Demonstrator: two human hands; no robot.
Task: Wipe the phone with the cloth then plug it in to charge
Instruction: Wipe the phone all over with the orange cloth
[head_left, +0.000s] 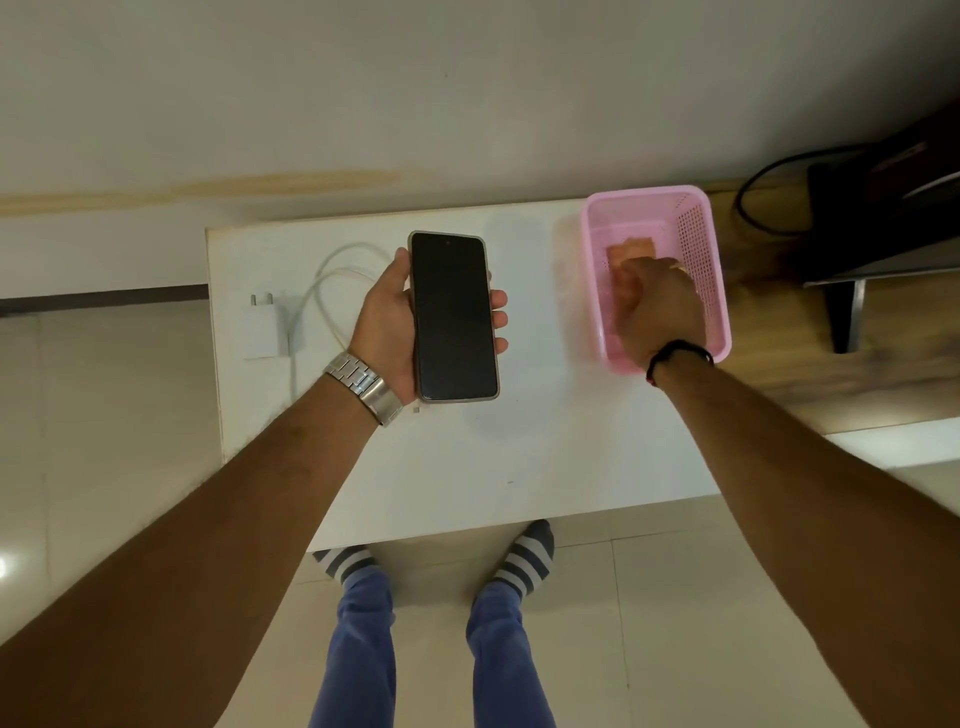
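My left hand (387, 317) holds a black phone (453, 317) screen up above the white table (545, 441), fingers wrapped round its right edge. My right hand (657, 306) reaches down into a pink plastic basket (698, 244) at the table's right end. Its fingers rest on an orange cloth (631, 249) lying on the basket floor; whether they grip it I cannot tell. A white charger plug (265, 325) lies at the table's left, with its white cable (332, 270) looping behind my left hand.
A wooden surface (779, 379) adjoins the table on the right, carrying a dark device on a stand (893, 228) and a black cord (753, 197). A pale wall runs behind. My feet in striped socks stand on the tiled floor below the table's near edge.
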